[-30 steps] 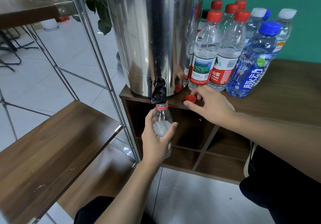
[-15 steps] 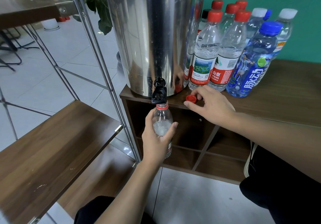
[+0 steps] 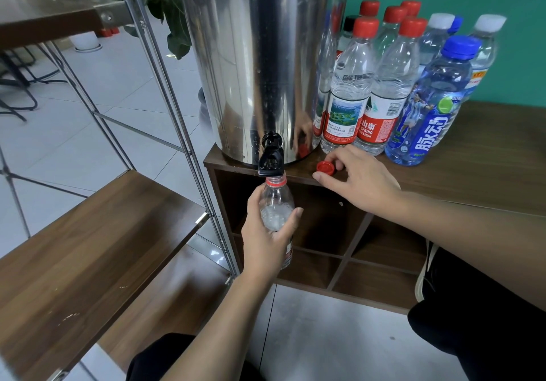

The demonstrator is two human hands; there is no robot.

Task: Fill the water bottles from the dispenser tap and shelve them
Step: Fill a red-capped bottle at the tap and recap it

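Change: almost nothing has moved since the earlier frames; both hands keep their places, and the bottle stays under the tap.
Left hand: the left hand [image 3: 267, 240], at lower centre of the frame, has its fingers [image 3: 291, 220] and thumb wrapped round the clear plastic bottle with a red neck ring [image 3: 276, 203], holding it upright.
Bottle: its open mouth sits directly beneath the black plastic tap [image 3: 271, 156] of the tall polished steel dispenser [image 3: 260, 55]; some water shows inside it.
Right hand: the right hand [image 3: 359, 178] rests on the dark brown wooden worktop [image 3: 472, 168], with its fingertips pinching the loose red screw cap [image 3: 326, 166] just right of the tap.
Other bottles: a cluster of capped clear bottles [image 3: 384, 85], red, white and blue tops, stands on the worktop at upper right, beside the dispenser.
Shelf: a brown wooden shelf board on a metal frame [image 3: 88, 239] fills the lower left of the frame.
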